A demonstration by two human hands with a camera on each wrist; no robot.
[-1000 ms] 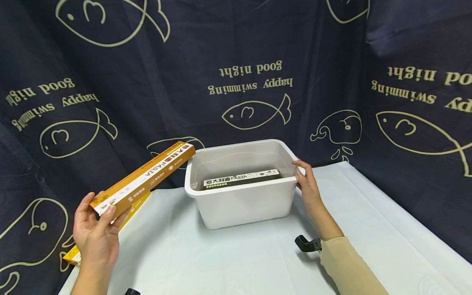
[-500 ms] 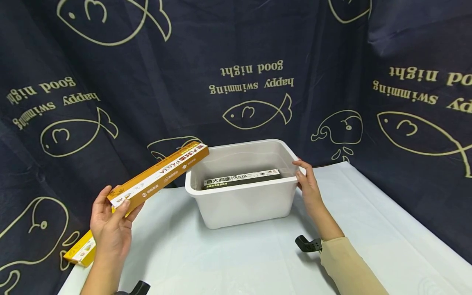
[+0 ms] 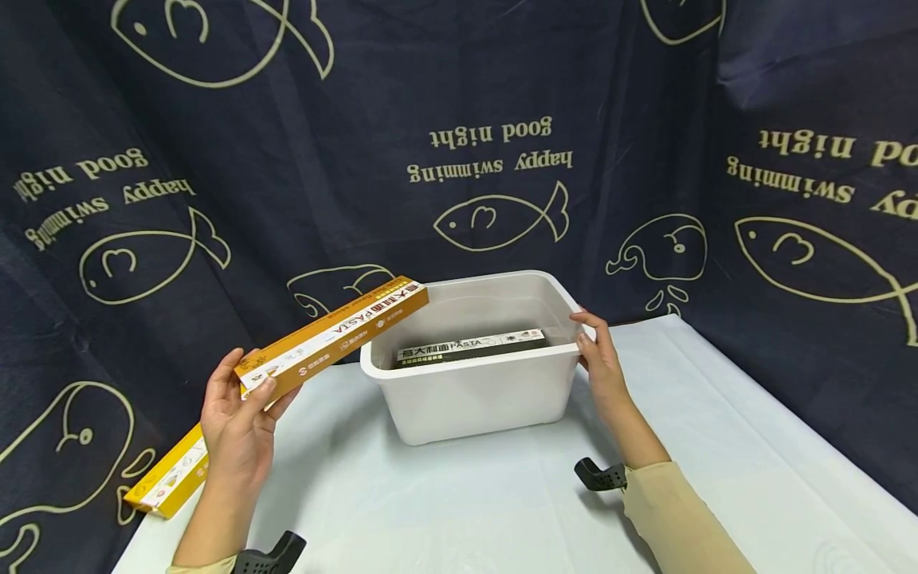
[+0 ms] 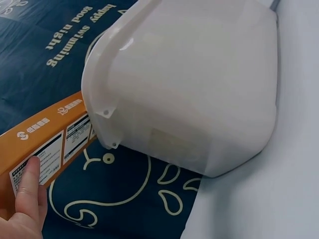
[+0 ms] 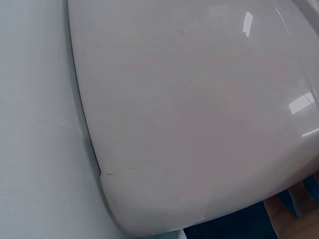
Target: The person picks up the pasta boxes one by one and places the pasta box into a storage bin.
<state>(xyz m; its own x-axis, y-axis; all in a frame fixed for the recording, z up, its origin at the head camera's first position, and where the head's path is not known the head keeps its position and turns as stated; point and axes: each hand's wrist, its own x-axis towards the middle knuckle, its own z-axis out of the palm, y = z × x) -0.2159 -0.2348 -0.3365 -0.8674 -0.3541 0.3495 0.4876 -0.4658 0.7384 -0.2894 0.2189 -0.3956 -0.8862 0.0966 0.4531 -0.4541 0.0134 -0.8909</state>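
My left hand (image 3: 240,426) grips the near end of an orange and white pasta box (image 3: 337,336), tilted upward to the right. Its far end hangs above the left rim of a white plastic bin (image 3: 476,406). In the left wrist view, fingers lie along the orange pasta box (image 4: 42,137) beside the bin (image 4: 189,74). My right hand (image 3: 599,359) holds the bin's right rim, thumb in front. A black and white pasta box (image 3: 469,347) lies inside the bin, its lower part hidden. Bin wall (image 5: 189,109) fills most of the right wrist view.
A yellow pasta box (image 3: 172,474) lies at the table's left edge, partly behind my left hand. White cloth (image 3: 430,510) covers the table. A dark blue curtain (image 3: 358,104) with fish prints hangs behind and to the sides.
My left hand has moved right with the orange pasta box, bringing its far end from beside the bin to over the left rim. More of the yellow box shows. My right hand stays put.
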